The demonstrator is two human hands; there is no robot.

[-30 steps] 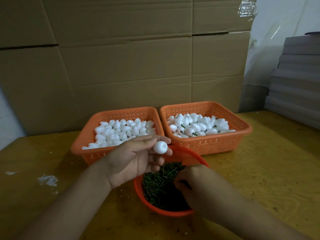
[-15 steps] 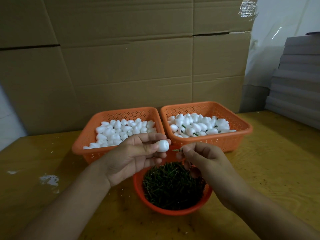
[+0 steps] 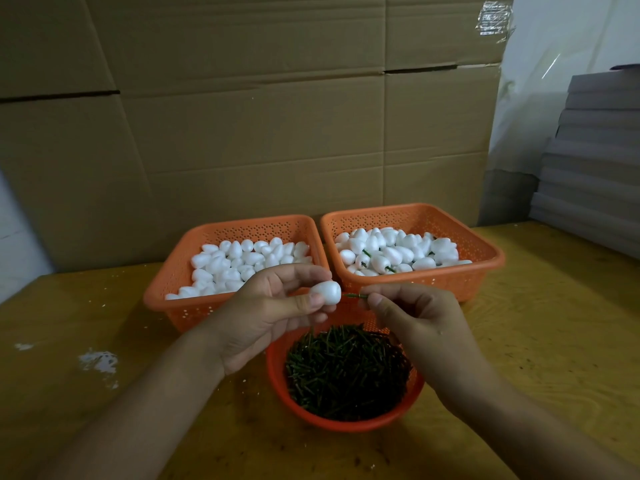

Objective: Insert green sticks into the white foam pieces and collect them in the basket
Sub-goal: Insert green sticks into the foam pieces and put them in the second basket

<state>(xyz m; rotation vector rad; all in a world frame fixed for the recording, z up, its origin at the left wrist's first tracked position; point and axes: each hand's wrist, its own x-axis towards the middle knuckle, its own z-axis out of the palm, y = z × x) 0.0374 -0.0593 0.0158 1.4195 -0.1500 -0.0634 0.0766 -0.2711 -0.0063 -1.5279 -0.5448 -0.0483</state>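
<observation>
My left hand pinches a white foam piece between thumb and fingers. My right hand pinches a thin green stick whose tip touches the foam piece's right end. Both hands hover above a round orange bowl filled with green sticks. Behind stand two orange baskets: the left basket holds plain foam pieces, the right basket holds foam pieces, some with green sticks in them.
Everything rests on a yellow wooden table with white crumbs at the left. Large cardboard sheets stand behind the baskets. A stack of grey boards sits at the back right.
My right hand rose out of the stick bowl holding one stick and brought it up to the foam piece. My left hand stayed nearly still with the foam piece.
</observation>
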